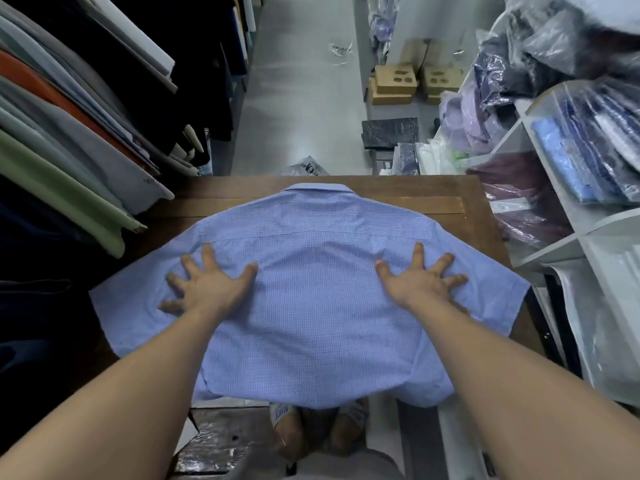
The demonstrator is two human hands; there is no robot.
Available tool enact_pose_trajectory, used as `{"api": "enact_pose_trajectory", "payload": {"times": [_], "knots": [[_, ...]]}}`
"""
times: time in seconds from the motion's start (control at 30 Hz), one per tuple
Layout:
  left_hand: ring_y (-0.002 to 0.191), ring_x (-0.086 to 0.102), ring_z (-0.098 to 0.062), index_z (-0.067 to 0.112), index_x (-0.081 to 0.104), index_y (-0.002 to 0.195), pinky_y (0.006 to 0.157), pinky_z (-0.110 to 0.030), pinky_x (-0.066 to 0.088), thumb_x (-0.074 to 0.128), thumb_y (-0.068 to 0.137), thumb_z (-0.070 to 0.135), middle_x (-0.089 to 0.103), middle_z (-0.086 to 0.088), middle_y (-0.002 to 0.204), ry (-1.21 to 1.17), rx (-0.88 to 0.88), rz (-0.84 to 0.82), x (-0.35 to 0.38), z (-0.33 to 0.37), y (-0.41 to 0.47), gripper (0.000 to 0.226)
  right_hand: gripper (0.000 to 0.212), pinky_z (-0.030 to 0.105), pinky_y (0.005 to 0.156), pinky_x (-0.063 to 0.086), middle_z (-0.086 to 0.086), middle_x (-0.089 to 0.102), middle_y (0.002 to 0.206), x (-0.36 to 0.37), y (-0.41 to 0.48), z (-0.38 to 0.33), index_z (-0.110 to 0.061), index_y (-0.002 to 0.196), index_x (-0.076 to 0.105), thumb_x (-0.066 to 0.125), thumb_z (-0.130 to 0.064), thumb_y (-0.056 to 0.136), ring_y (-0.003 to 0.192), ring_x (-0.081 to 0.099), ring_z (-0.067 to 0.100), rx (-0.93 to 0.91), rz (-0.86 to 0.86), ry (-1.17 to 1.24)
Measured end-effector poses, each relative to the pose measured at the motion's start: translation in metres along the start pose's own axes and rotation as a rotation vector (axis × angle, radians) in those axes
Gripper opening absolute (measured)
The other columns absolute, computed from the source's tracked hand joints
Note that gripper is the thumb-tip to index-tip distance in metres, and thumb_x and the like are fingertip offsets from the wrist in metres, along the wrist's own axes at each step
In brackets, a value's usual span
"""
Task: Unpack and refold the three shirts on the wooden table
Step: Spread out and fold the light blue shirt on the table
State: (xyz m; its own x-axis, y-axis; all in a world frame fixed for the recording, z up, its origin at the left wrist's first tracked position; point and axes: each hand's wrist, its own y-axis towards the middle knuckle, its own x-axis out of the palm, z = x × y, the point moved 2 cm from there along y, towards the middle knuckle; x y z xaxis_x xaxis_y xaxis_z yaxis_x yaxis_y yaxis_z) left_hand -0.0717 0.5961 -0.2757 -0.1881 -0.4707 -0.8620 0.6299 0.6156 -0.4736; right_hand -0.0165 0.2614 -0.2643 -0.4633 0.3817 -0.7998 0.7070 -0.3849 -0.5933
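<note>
Storeroom table (398, 206) beneath hands: left hand (207, 289), right hand (420, 282) flat, splayed, apart, pressing blue shirt (311, 323). Likely smoothing; next probably fold sleeves (495, 296) outside hands inward.

Both my arms bare, stretched forward. My left hand (207, 285) flat, palm down, fingers spread wide. My right hand (420, 282) same pose.

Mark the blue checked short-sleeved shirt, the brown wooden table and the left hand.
blue checked short-sleeved shirt (318, 306), head view, back panel.
brown wooden table (415, 192), head view, bare far edge.
left hand (207, 285), head view, hand's back.
</note>
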Motion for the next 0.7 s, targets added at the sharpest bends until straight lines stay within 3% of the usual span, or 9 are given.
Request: {"api": "enact_pose_trajectory", "payload": {"times": [0.2,0.33,0.53,0.7], "knots": [[0.15,0.002,-0.048,0.031,0.013,0.159,0.118,-0.068,-0.001,0.033,0.087,0.077,0.002,-0.013,0.167,0.12,0.026,0.129,0.004,0.027,-0.018,0.087,0.096,0.083,0.103,0.017,0.012,-0.016,0.165,0.002,-0.011,-0.025,-0.042,0.158,-0.001,0.034,-0.087,0.081,0.149,-0.007,0.05,-0.142,0.126,-0.112],[0.149,-0.001,-0.047,0.042,0.006,0.157,0.112,-0.074,0.007,0.032,0.082,0.083,-0.006,-0.007,0.168,0.069,0.007,0.004,0.012,0.03,-0.028,0.09,0.093,0.081,0.103,0.02,0.008,-0.012,0.166,0.01,-0.018,-0.039,-0.045,0.156,-0.001,0.035,-0.087,0.081,0.148,-0.004,0.048,-0.211,0.042,-0.119],[0.15,-0.011,-0.047,0.048,-0.003,0.156,0.111,-0.076,0.006,0.037,0.076,0.092,-0.016,0.001,0.168,0.054,0.004,-0.137,0.001,0.022,-0.02,0.1,0.099,0.08,0.103,0.025,0.006,-0.015,0.165,0.007,-0.015,-0.033,-0.048,0.155,-0.003,0.045,-0.086,0.078,0.148,-0.005,0.048,-0.201,-0.023,-0.133],[0.15,0.005,-0.044,0.033,0.014,0.159,0.116,-0.067,0.012,0.036,0.086,0.078,0.003,-0.013,0.167,0.125,0.136,0.072,0.012,0.04,-0.041,0.088,0.091,0.078,0.101,0.03,0.013,-0.004,0.163,0.015,-0.031,-0.045,-0.039,0.157,0.007,0.043,-0.079,0.084,0.146,0.003,0.047,-0.24,0.039,-0.184]]}}
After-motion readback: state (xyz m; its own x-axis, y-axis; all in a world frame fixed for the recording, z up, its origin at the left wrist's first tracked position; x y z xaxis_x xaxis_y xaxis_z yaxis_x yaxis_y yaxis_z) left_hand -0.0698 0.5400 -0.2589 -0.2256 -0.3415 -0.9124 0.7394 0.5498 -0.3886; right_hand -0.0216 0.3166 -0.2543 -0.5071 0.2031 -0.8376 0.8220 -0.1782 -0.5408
